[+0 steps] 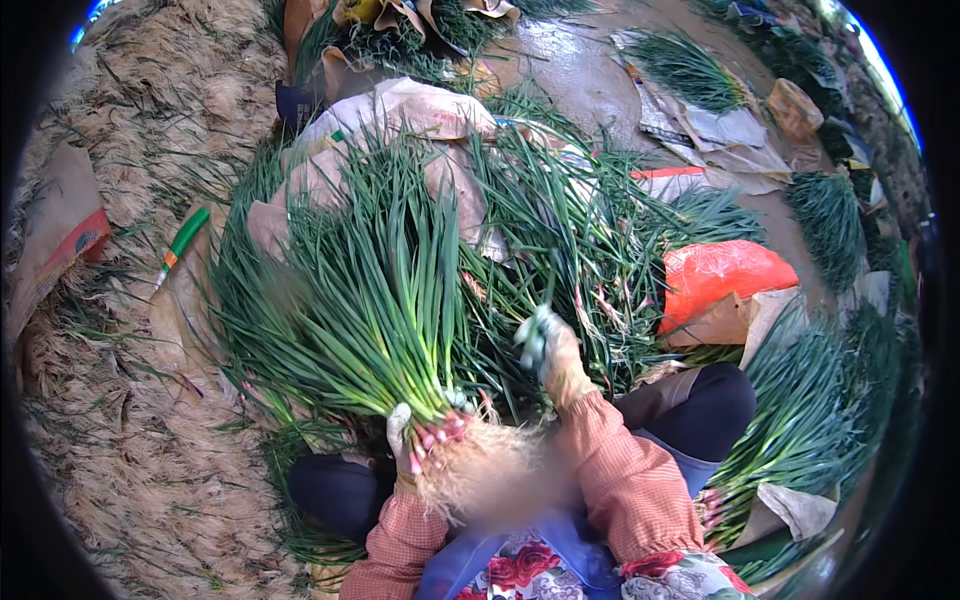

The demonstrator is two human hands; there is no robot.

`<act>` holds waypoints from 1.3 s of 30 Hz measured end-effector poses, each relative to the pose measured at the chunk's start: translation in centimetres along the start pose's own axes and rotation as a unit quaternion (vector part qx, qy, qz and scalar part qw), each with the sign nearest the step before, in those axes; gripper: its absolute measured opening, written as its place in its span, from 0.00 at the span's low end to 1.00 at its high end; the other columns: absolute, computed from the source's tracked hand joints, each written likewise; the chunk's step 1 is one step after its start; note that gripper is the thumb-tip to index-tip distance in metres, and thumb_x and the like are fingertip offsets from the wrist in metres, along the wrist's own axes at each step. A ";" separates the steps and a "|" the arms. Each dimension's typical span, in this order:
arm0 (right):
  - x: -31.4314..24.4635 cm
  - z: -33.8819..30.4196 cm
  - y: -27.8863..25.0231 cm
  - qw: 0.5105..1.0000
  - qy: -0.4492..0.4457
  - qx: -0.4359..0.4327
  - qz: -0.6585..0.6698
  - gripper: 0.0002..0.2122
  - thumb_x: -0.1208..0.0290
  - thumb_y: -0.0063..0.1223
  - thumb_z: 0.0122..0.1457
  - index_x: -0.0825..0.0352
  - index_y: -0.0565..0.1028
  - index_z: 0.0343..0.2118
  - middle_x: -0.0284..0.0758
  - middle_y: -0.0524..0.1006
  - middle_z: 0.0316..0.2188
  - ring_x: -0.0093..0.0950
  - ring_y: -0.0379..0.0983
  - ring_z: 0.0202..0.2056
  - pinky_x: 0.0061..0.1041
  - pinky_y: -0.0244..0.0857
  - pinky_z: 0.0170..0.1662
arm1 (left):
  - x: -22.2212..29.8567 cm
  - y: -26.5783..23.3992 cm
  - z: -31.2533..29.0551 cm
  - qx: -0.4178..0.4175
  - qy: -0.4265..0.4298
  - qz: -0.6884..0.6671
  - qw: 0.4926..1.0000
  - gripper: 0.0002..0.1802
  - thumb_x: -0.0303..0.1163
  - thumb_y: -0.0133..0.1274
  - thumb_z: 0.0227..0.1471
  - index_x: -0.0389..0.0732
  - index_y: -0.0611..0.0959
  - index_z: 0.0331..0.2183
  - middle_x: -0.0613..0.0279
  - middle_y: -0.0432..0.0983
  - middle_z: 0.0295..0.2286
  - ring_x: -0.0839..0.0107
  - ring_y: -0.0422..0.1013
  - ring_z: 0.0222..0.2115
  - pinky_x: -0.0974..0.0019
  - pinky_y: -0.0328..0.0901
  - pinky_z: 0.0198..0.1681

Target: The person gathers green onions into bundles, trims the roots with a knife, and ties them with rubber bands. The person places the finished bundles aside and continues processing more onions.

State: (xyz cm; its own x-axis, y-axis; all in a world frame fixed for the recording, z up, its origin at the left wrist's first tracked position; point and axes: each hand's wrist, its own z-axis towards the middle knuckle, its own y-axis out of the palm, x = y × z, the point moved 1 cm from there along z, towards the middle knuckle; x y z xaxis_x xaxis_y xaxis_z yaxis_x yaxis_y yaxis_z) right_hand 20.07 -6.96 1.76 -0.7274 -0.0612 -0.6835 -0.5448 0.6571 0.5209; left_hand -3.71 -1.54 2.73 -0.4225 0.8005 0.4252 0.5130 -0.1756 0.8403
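Beside the knife (181, 245): green-onion bundle (370, 310), gathered
Left hand (405, 435): clenched round bundle's neck
Right hand (548, 350): grasped loose stalks
Remaining: loose onions (570, 230) beyond bundle

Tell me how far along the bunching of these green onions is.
Done: tidy bundles lie on the floor at the far side. In hand: the left hand grips a thick bunch of green onions near the roots, and the right hand, blurred, reaches into the loose pile. Left: that pile and more stalks on the right.
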 end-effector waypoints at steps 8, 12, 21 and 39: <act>4.5 -2.9 5.9 0.975 0.165 -0.117 0.096 0.03 0.74 0.52 0.57 0.66 0.71 0.33 0.32 0.76 0.24 0.20 0.73 0.20 0.13 0.62 0.19 | -1.5 -5.9 0.1 -0.034 0.027 -0.026 0.999 0.39 0.55 0.31 0.54 0.24 0.71 0.43 0.43 0.75 0.34 0.53 0.71 0.31 0.52 0.63 0.44; 3.0 -3.1 6.0 0.990 0.092 -0.051 0.090 0.04 0.75 0.52 0.57 0.69 0.72 0.33 0.32 0.75 0.23 0.20 0.71 0.19 0.14 0.62 0.19 | 0.1 0.4 0.8 -0.012 0.001 0.022 1.000 0.39 0.55 0.37 0.52 0.24 0.68 0.47 0.44 0.74 0.35 0.56 0.71 0.35 0.58 0.65 0.43; 0.9 12.2 2.1 0.919 -0.134 0.000 -0.372 0.10 0.72 0.48 0.56 0.66 0.71 0.41 0.41 0.78 0.32 0.33 0.76 0.26 0.29 0.70 0.32 | 2.6 2.2 -0.1 -0.194 -0.026 -0.129 0.972 0.45 0.44 0.50 0.48 0.30 0.50 0.59 0.41 0.63 0.50 0.54 0.68 0.44 0.52 0.65 0.48; -18.0 3.1 3.9 0.630 -0.443 0.087 -0.631 0.09 0.70 0.56 0.49 0.62 0.75 0.34 0.37 0.76 0.24 0.36 0.73 0.25 0.28 0.66 0.28 | 5.3 0.8 0.6 -0.049 0.206 -0.078 0.974 0.36 0.44 0.43 0.53 0.32 0.58 0.57 0.38 0.62 0.52 0.54 0.69 0.41 0.52 0.66 0.44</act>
State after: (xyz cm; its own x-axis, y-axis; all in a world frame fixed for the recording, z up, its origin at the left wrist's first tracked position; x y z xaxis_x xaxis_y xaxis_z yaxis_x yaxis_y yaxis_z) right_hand 32.38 -0.97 14.47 0.8015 -0.2248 -0.5542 -0.3455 0.5823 -0.7359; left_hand -5.05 2.90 5.44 -0.7635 0.5275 0.3726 0.3543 -0.1403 0.9246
